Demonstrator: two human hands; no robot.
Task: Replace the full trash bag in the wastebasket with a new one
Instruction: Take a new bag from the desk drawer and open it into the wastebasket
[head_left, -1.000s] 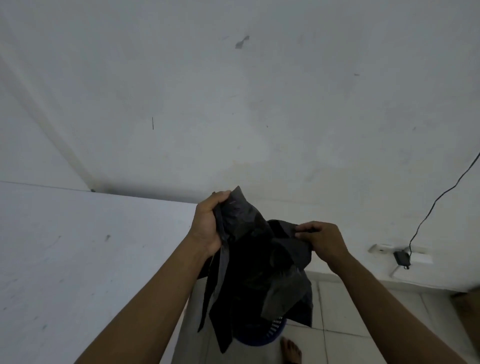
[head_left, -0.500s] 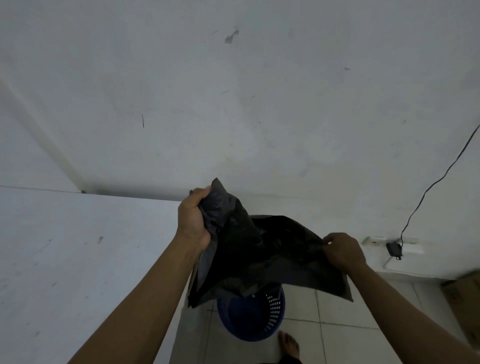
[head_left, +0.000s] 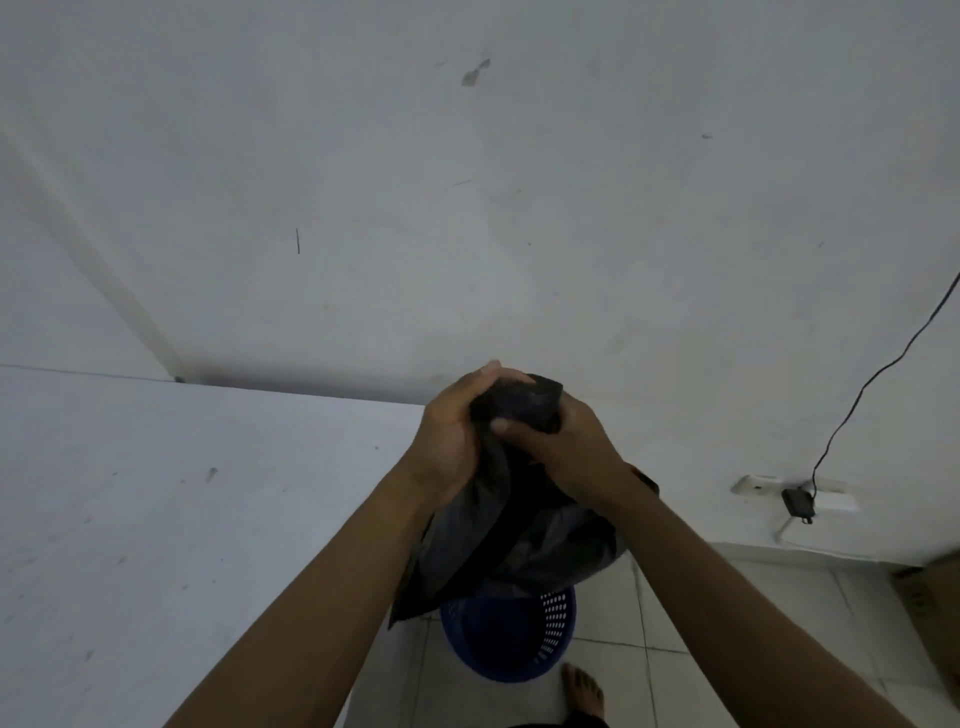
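- Trash bag (head_left: 514, 535), black and bunched, hangs from our two hands over the blue wastebasket (head_left: 519, 644) on the tiled floor (head_left: 727, 623).
- Our left hand (head_left: 447, 441) curls its fingers round the bag's gathered top; our right hand (head_left: 558, 441) grips the same bunch, thumb pressed across it.
- We see a bare foot (head_left: 582, 691) just beside the wastebasket, a charger (head_left: 797, 501) at the wall (head_left: 571, 208).

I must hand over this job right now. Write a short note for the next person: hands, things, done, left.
Left hand: grips the top of the black bag.
Right hand: grips the same bunched top, beside the left hand.
The bag hangs limp above the blue wastebasket on the floor.
Done: the wastebasket looks unlined.
Left: open the bag and fit it inside the wastebasket.
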